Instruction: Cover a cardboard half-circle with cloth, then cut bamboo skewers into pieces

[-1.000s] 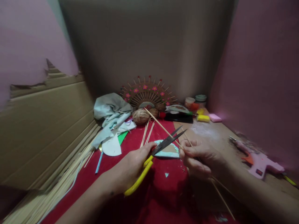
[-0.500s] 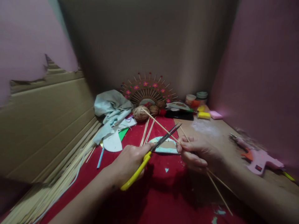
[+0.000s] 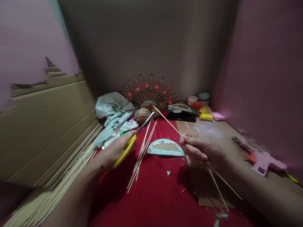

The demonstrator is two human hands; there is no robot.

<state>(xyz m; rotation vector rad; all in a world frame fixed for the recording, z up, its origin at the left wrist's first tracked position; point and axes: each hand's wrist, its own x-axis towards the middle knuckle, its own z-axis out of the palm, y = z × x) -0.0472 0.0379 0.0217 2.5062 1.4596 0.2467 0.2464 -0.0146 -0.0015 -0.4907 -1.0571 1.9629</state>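
My left hand [image 3: 118, 148] grips a pair of scissors [image 3: 125, 153] by its yellow handles, the blades pointing up and to the right. In my right hand [image 3: 197, 146] two thin bamboo sticks [image 3: 167, 121] are pinched; one sticks out far to the upper left, and their lower ends cross below the wrist. The scissor blades are apart from the held sticks. Between my hands, several loose sticks [image 3: 142, 151] lie on the red cloth [image 3: 156, 192]. Beside them rests a half-round piece [image 3: 165, 147] with a pale blue wrapped edge and a bare cardboard middle.
A flower-decorated stick fan [image 3: 146, 91] stands at the back, behind a ball of twine [image 3: 142, 115]. Crumpled cloth [image 3: 115, 105] lies at left, above a long bundle of sticks [image 3: 47, 189]. A pink glue gun [image 3: 266, 162] sits on the right.
My left hand has drawn the scissors away to the left, off the sticks, exposing the loose sticks and half-round piece. My right hand has stayed nearly in place with its sticks.
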